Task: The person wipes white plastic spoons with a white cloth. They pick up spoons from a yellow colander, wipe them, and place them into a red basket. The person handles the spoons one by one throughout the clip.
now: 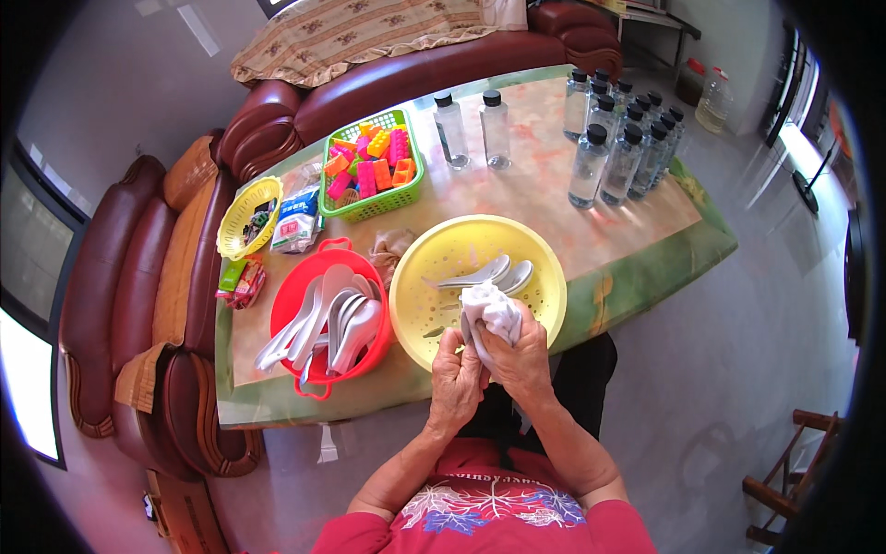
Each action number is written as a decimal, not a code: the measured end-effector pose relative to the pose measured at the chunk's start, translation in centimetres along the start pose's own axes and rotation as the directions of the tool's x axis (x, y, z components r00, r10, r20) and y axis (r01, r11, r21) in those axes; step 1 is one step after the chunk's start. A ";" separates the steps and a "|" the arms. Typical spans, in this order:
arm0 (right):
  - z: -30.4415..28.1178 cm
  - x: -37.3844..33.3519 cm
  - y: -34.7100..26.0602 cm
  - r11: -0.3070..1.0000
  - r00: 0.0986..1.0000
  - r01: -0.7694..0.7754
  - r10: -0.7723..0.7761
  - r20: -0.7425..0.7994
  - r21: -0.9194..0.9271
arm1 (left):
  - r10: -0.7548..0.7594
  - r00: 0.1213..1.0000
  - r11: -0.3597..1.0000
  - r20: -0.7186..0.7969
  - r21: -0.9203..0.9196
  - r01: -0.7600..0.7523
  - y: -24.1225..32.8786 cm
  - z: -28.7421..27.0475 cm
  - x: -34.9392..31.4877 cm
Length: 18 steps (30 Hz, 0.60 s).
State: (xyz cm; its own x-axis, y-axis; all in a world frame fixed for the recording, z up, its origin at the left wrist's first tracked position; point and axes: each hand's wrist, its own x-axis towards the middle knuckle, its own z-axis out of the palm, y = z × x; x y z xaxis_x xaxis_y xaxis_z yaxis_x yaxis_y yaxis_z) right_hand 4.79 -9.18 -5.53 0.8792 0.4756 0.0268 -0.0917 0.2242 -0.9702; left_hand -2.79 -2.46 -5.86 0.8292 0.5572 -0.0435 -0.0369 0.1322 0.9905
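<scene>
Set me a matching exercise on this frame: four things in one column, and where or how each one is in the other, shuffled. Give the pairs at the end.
Things
1. White cloth
2. Green basket
3. Bottles
4. Red basin

Place or state
A. Filled with brightly coloured toy blocks
B. Left of the yellow colander, holding a pile of spoons
C. Bunched up in the person's right hand
D. Upright, with black caps on

Pairs
1-C
2-A
3-D
4-B
</scene>
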 end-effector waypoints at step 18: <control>-1.7 -0.1 -4.7 0.948 0.946 -0.140 0.042 0.323 0.286 | -0.258 0.843 0.933 0.472 -0.107 0.345 1.6 -2.6 -0.6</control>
State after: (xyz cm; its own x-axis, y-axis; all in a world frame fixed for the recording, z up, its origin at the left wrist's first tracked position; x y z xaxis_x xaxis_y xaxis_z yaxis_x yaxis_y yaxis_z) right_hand 5.90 -11.73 -1.41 0.6765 0.7338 0.0618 -0.3438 0.3890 -0.8547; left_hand -4.79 -0.50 -4.59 0.9719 0.0486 -0.2303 0.1919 0.4029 0.8949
